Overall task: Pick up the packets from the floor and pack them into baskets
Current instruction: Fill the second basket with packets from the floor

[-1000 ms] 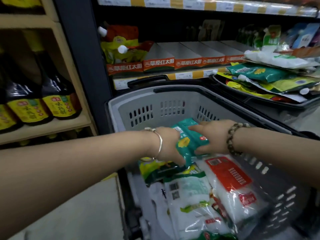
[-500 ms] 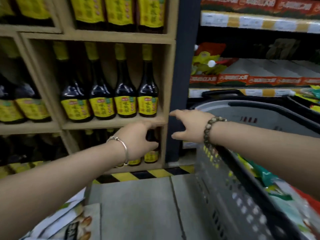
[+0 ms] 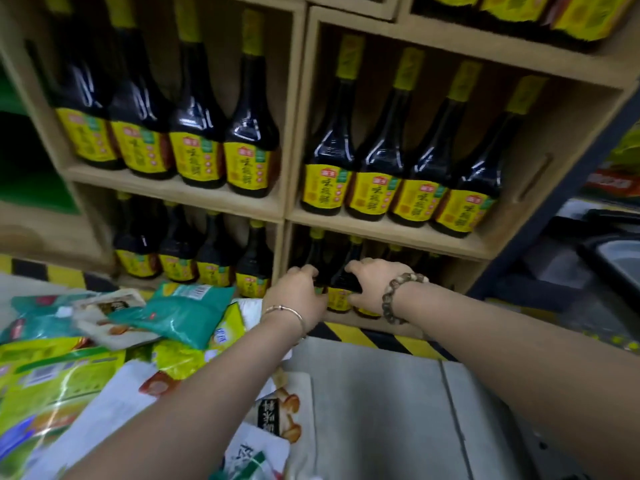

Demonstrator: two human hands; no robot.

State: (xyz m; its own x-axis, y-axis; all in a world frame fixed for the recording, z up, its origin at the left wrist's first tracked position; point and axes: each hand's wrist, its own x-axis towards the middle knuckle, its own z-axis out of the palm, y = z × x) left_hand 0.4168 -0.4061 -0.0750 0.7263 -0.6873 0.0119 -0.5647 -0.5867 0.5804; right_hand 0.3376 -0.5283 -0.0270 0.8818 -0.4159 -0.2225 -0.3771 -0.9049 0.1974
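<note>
Several packets lie in a heap on the grey floor at the lower left. On top is a teal packet (image 3: 183, 313), below it a yellow-green packet (image 3: 52, 368), and nearer me a white packet with a mushroom picture (image 3: 277, 410). My left hand (image 3: 298, 292) and my right hand (image 3: 374, 282) reach forward side by side above the floor. Both hold nothing, with fingers loosely curled, in front of the bottom-shelf bottles. Only a corner of the grey basket (image 3: 620, 258) shows at the far right edge.
Wooden shelf boxes (image 3: 287, 209) filled with dark sauce bottles with yellow labels (image 3: 325, 188) stand straight ahead. A yellow-black hazard strip (image 3: 363, 336) runs along the shelf foot. Bare grey floor (image 3: 381, 410) lies between the packet heap and the basket.
Both hands let go of the teal packet inside the basket and swung left, empty. The view turned from the basket to the bottle shelves and the packet heap on the floor.
</note>
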